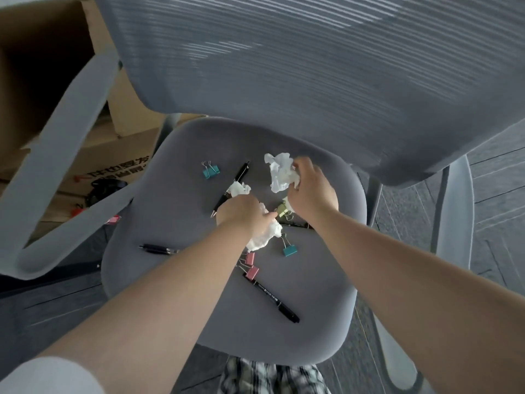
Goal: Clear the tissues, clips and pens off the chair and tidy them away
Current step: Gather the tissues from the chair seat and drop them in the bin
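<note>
The grey chair seat [181,217] carries crumpled white tissues, binder clips and black pens. My left hand [241,216] is closed on white tissues [262,234] at the seat's middle, with more tissue sticking out past its far side. My right hand [311,189] grips a larger crumpled tissue [281,172] nearer the backrest. A teal clip [210,169] lies far left, another teal clip [289,248] near my left wrist, two pink clips [251,267] below it, and a yellow-green clip [282,209] between my hands. Pens lie at the far middle [240,177], the left [157,249] and the near side [272,298].
The mesh backrest [312,81] rises behind the seat, with a grey armrest [65,155] at the left. Cardboard boxes [113,155] stand on the floor to the left. Dark carpet floor [497,194] shows to the right. Plaid fabric [272,379] is at the bottom edge.
</note>
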`<state>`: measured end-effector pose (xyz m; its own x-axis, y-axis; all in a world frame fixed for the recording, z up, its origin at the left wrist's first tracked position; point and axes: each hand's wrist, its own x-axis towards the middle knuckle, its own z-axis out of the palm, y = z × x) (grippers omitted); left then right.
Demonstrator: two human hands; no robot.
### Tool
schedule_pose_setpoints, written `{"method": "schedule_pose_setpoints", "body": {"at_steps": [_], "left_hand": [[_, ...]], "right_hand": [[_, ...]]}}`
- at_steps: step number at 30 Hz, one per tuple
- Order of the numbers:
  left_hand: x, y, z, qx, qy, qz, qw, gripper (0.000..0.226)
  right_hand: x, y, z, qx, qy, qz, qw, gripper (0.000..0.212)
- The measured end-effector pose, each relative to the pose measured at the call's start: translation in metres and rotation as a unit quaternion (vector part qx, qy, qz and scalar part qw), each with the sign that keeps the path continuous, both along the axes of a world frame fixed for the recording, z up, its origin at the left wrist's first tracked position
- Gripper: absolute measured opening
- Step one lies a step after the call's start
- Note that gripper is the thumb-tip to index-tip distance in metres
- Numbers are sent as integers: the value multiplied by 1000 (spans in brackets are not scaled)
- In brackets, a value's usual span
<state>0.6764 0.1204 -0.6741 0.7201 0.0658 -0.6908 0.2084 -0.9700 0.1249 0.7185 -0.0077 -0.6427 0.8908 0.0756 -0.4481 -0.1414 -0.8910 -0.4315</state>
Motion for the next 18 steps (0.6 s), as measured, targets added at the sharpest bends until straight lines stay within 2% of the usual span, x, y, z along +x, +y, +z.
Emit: {"method": "schedule_pose_setpoints", "body": {"at_steps": [3,5,7,10,13,15,18], "left_hand": [[-3,-2,-11,8,20,-16,1000,39],[-5,-1,-13,-3,4,11,1000,31],[-7,0,-10,-17,-16,38,999,28],[-11,8,-9,-54,-13,55,997,28],[-16,19,-2,-105,6,66,992,27],[-18,24,10,-118,-6,68,991,22],[-19,28,33,-118,-24,82,989,26]], "right_hand": [[8,7,-13,-26,14,44,999,50],[10,10,-21,-43,43,74,995,64],[11,13,-30,-58,85,105,989,69],[8,17,-41,-92,109,148,979,53],[3,19,-36,-103,81,120,984,41],[0,17,-28,-91,75,103,988,35],[-3,12,-5,-69,59,103,991,32]]}}
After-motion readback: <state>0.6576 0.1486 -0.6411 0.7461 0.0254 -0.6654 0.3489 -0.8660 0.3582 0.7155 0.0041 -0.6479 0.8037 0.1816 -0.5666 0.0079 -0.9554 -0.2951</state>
